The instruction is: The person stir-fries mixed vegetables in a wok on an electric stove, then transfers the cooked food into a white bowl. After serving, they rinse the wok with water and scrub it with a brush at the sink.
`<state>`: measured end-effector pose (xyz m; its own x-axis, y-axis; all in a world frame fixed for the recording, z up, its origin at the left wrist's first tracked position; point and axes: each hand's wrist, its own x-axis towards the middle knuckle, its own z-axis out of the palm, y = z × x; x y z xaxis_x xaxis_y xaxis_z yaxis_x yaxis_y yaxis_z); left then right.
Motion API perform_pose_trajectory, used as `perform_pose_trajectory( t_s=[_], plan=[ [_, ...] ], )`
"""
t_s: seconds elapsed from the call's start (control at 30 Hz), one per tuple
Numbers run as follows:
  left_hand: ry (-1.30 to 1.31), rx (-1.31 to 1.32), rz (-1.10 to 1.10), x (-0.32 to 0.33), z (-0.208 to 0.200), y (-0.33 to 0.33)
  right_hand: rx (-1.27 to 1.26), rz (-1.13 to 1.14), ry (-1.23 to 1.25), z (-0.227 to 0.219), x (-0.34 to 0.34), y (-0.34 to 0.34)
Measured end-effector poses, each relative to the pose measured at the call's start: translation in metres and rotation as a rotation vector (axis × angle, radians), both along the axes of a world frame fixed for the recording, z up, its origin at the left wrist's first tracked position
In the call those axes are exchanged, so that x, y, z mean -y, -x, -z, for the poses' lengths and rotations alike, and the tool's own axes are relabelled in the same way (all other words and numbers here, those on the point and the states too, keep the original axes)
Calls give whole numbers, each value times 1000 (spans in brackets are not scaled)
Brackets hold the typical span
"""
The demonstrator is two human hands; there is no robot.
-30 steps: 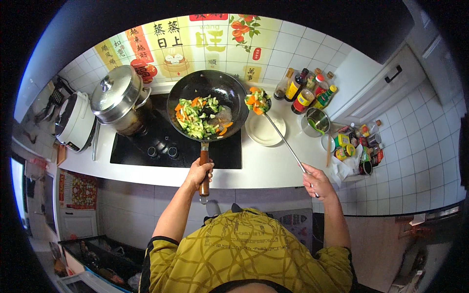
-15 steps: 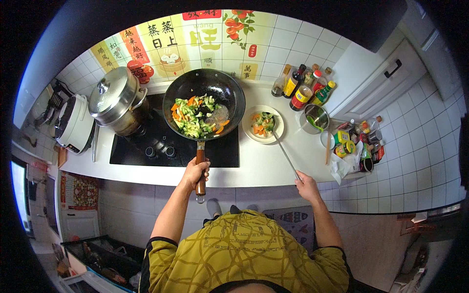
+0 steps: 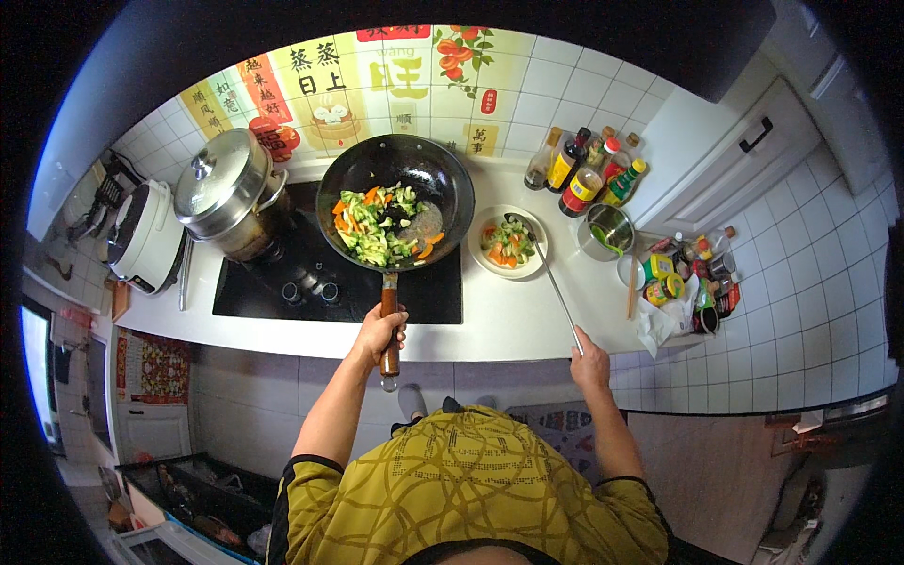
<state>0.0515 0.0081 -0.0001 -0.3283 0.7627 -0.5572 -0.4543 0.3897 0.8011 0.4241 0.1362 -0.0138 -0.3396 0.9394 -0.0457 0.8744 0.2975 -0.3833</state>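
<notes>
My left hand point(image 3: 381, 331) is wrapped round the brown wooden handle of a black wok point(image 3: 450, 168), which is over the right part of the cooktop. Chopped green vegetables point(image 3: 369, 243) and orange slices lie in the wok, with some liquid at their right. My right hand point(image 3: 590, 361) grips the end of a long metal ladle point(image 3: 559, 295). The ladle's dark head is over the far right part of a cream plate point(image 3: 539, 260), next to a small heap of green and orange vegetables point(image 3: 507, 246) lying on it.
A lidded steel steamer pot point(image 3: 222, 184) stands left of the wok, with a white rice cooker point(image 3: 146, 235) beyond it. Sauce bottles point(image 3: 582, 186) cluster at the back right. Nearer are a steel pot point(image 3: 606, 232), chopsticks point(image 3: 632, 290) and a pile of seasoning jars point(image 3: 667, 287).
The ladle's head has shifted up and slightly right, showing more vegetables on the plate. My right hand has moved slightly. My left hand still holds the wok.
</notes>
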Motion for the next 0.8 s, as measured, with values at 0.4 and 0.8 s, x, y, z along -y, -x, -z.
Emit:
perform_pose_trajectory(
  t_s=[0.4,0.8],
  plan=[
    [-3,1,-8,1,1,-2,-191,-4,-76,20,10,-4],
    [24,-14,-22,3,1,-4,-905,34,634,-66,12,47]
  ],
)
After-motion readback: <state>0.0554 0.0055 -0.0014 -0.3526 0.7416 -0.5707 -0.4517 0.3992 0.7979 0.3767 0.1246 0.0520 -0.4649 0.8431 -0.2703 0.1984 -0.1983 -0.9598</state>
